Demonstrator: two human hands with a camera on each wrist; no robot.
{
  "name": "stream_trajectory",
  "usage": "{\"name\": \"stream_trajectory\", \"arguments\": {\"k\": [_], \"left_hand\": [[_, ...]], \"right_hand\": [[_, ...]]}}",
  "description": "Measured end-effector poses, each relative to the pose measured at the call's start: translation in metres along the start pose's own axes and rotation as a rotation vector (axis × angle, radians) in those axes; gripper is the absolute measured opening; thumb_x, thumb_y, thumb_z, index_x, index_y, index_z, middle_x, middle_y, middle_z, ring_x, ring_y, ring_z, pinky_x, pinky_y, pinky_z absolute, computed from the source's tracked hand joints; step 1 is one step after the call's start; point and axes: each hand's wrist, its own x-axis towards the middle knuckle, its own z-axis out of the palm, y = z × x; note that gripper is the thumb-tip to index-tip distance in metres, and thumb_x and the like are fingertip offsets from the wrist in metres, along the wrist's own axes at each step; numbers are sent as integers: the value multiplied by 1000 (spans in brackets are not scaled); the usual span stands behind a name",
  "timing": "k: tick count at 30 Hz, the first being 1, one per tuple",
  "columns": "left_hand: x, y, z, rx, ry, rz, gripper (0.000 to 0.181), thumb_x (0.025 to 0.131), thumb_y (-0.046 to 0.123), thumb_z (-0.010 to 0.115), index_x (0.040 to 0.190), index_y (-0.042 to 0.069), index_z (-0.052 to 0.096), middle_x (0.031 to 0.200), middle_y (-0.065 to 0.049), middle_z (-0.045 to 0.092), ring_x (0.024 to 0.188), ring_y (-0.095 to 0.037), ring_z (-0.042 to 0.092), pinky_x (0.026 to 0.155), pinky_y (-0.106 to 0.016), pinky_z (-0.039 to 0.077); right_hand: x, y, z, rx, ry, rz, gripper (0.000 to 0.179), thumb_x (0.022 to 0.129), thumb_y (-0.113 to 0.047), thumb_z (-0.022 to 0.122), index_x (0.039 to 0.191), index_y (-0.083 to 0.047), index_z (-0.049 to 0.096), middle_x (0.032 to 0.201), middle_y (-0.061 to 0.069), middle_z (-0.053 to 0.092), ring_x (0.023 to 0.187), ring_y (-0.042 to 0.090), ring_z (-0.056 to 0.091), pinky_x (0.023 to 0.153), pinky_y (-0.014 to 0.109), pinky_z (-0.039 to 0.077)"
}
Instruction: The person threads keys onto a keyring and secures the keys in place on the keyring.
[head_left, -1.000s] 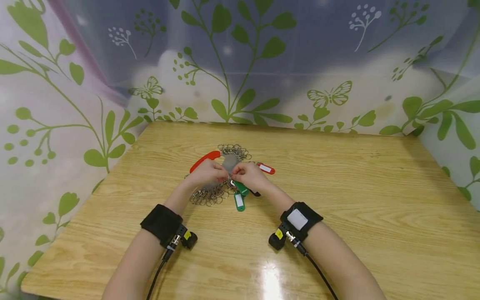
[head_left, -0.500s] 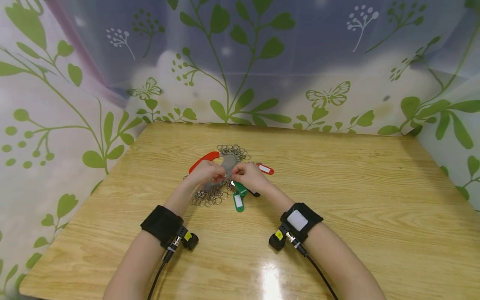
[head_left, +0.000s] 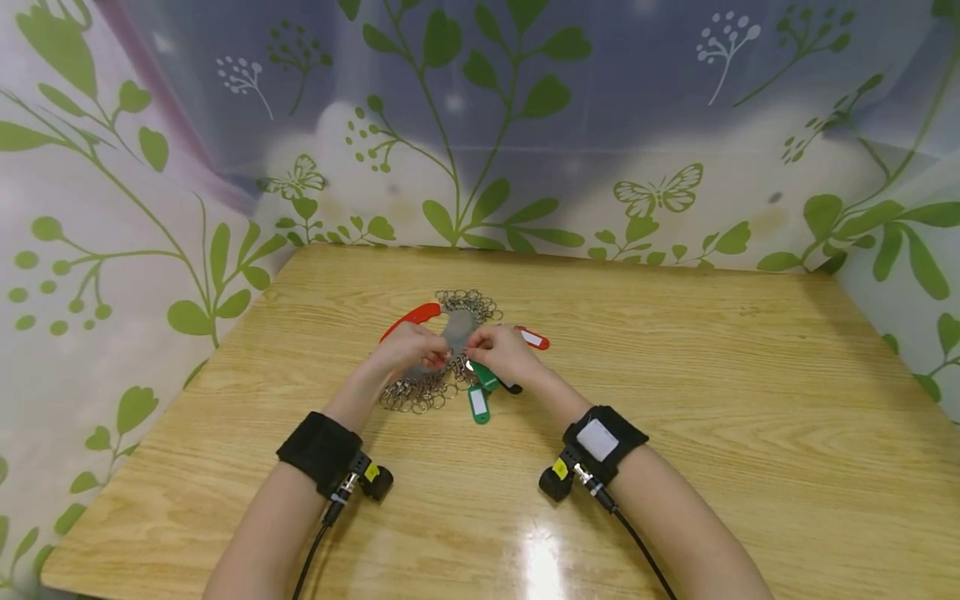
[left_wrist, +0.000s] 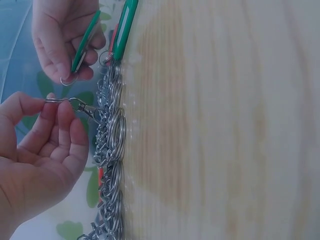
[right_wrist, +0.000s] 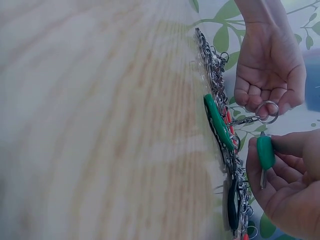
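Between thumb and fingertips, my left hand [head_left: 408, 346] pinches a metal split ring [left_wrist: 54, 100]. A swivel clasp [left_wrist: 90, 111] hangs from that ring, its far end over the heap of metal rings. My right hand [head_left: 510, 354] pinches a green key tag [right_wrist: 265, 152] by its body; a small ring [left_wrist: 68, 80] sticks out at its end. The two hands face each other with a small gap between the split ring and the tag. Below them lie another green key tag [head_left: 478, 403] with a white label and a black tag [head_left: 512, 387].
Key rings with clasps [head_left: 418, 396] lie heaped under the left hand, and more rings [head_left: 468, 300] lie behind. A flat grey piece [head_left: 459, 325] and a red curved strip [head_left: 420, 314] are beside them. A red key tag [head_left: 533, 338] lies right on the wooden table [head_left: 675, 375].
My left hand has drawn slightly to the left, so the gap between the two hands' fingertips is wider. My right hand stays nearly in place.
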Motion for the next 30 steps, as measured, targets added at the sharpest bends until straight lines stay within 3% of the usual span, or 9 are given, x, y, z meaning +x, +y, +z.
{"name": "stream_trajectory", "arguments": {"k": [12, 21, 26, 30], "left_hand": [[-1, 2, 2, -16, 52, -19, 21, 78, 4, 57, 83, -13, 67, 68, -8, 64, 65, -19, 61, 70, -36, 51], [-1, 2, 5, 64, 100, 0, 21, 77, 5, 57, 80, -11, 70, 67, -11, 66, 70, -27, 64, 70, -37, 52], [-2, 2, 6, 130, 102, 44, 21, 78, 7, 57, 77, -9, 70, 65, -10, 65, 71, -29, 65, 69, -37, 52], [-3, 0, 5, 151, 94, 64, 20, 77, 6, 57, 76, -8, 71, 65, -9, 66, 69, -28, 64, 68, -36, 52]], "right_hand": [[-1, -2, 0, -21, 27, -20, 12, 90, -14, 60, 92, -4, 67, 83, 5, 64, 74, 15, 57, 63, 25, 43], [1, -2, 1, -17, 13, -27, 11, 89, -12, 60, 93, -3, 66, 86, 7, 64, 77, 17, 59, 65, 26, 45], [7, -3, 5, 17, -21, 48, 14, 88, -11, 61, 94, 0, 68, 89, 9, 64, 77, 18, 58, 64, 26, 45], [10, -2, 9, 110, -49, 142, 16, 89, -10, 60, 97, 1, 68, 95, 10, 62, 73, 14, 53, 61, 23, 43]]}}
